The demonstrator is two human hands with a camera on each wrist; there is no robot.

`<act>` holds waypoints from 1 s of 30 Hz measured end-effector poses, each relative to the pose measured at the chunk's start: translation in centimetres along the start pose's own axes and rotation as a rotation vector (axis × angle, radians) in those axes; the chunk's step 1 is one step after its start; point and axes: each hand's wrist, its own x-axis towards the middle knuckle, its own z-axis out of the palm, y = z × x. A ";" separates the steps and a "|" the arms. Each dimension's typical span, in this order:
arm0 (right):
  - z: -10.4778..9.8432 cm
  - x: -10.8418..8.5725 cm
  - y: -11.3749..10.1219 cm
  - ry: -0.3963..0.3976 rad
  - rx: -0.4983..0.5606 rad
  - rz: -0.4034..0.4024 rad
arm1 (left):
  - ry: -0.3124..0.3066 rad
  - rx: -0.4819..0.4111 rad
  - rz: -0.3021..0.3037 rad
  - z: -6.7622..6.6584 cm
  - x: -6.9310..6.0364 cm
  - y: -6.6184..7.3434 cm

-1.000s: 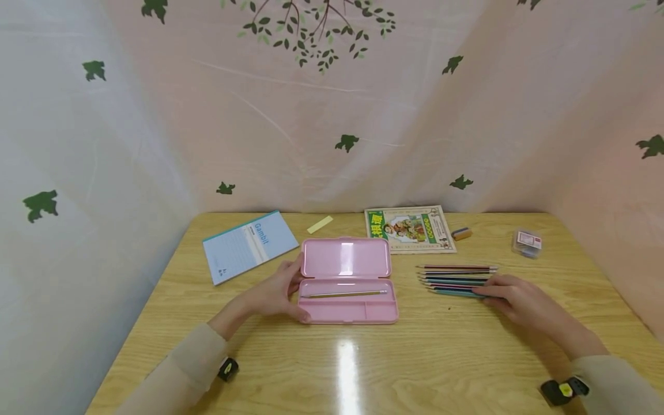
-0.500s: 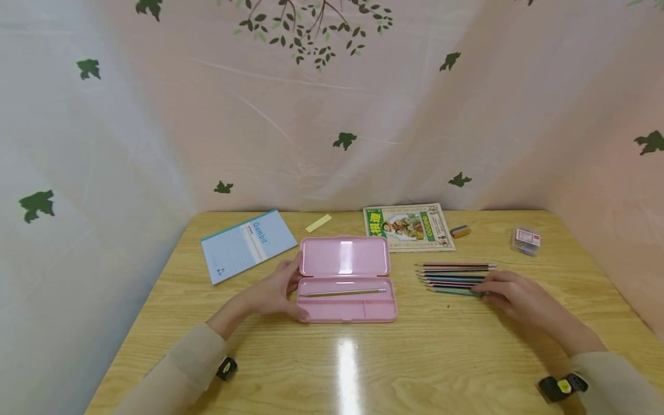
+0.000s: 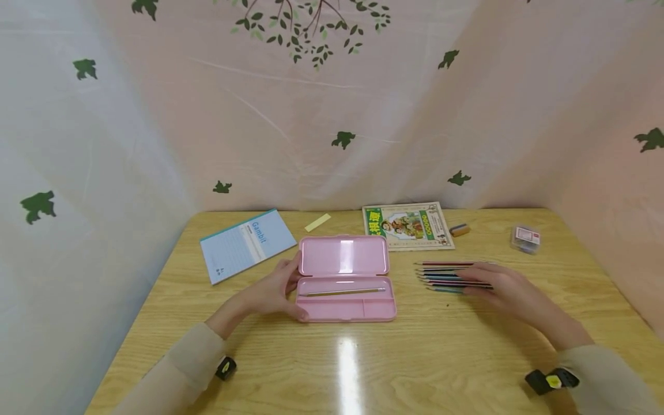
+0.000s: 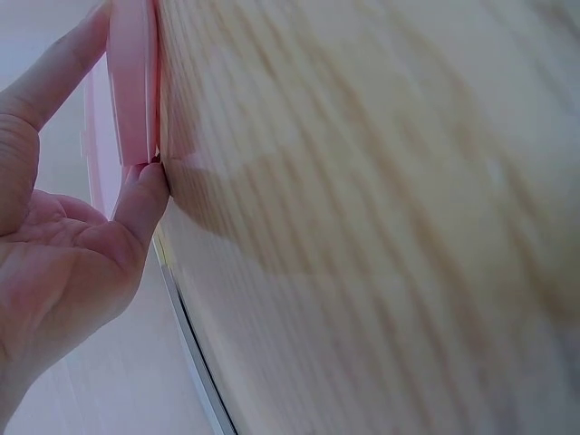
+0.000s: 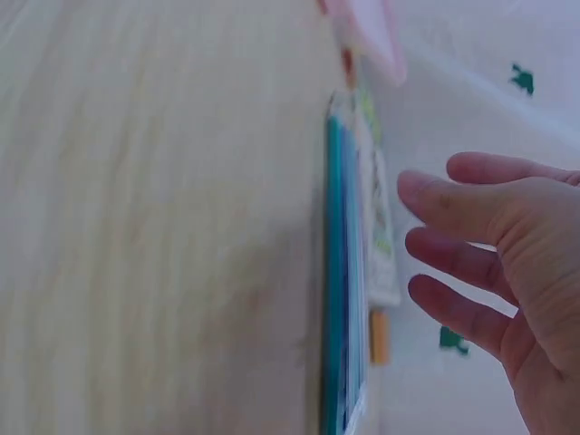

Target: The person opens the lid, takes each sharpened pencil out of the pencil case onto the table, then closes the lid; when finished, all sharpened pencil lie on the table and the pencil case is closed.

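An open pink pencil case [image 3: 325, 312] lies mid-table, its lid folded back. One gold pencil [image 3: 342, 292] rests in its long compartment. My left hand [image 3: 267, 294] grips the case's left end, thumb at the near corner and fingers at the hinge side; the left wrist view shows them against the case's pink edge [image 4: 134, 82]. To the right, several pencils [image 3: 436, 278] lie side by side, tips pointing left. Over their right ends is my right hand [image 3: 510, 293]. In the right wrist view its fingers are spread slightly above the pencils [image 5: 335, 263], with nothing held.
A blue notebook [image 3: 249, 245] lies at the left. Behind the case are a yellow strip [image 3: 317, 222] and an illustrated booklet [image 3: 407, 226]. An orange-and-dark eraser-like block [image 3: 459, 230] and a small clear box [image 3: 525, 239] sit at the back right. A patterned curtain surrounds the table.
My right hand has shifted left and slightly away from me, from the nearest teal pencil to above the group of pencils. The left hand keeps its grip on the case.
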 end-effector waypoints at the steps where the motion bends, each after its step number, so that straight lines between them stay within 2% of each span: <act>1: 0.0 0.5 -0.3 0.005 0.014 0.007 | 0.000 0.006 0.000 0.0 0.0 0.0; 8: 0.3 4.0 -2.7 0.039 0.125 0.011 | -0.006 0.008 0.000 0.0 0.0 -0.1; 14: 2.1 7.3 -4.8 0.013 0.262 -0.030 | 0.001 0.003 -0.031 -0.1 0.0 -0.1; 18: 3.7 9.5 -6.3 -0.048 0.353 -0.066 | -0.002 0.009 -0.030 -0.1 0.0 0.0; 20: 4.6 10.4 -6.9 -0.090 0.404 -0.059 | -0.003 0.000 -0.023 0.0 0.0 0.0; 26: 6.7 12.3 -8.9 -0.228 0.517 0.041 | 0.000 0.019 -0.033 -0.1 0.0 0.0; 30: 7.8 13.1 -10.1 -0.310 0.514 0.107 | 0.003 0.016 -0.029 -0.1 0.0 -0.1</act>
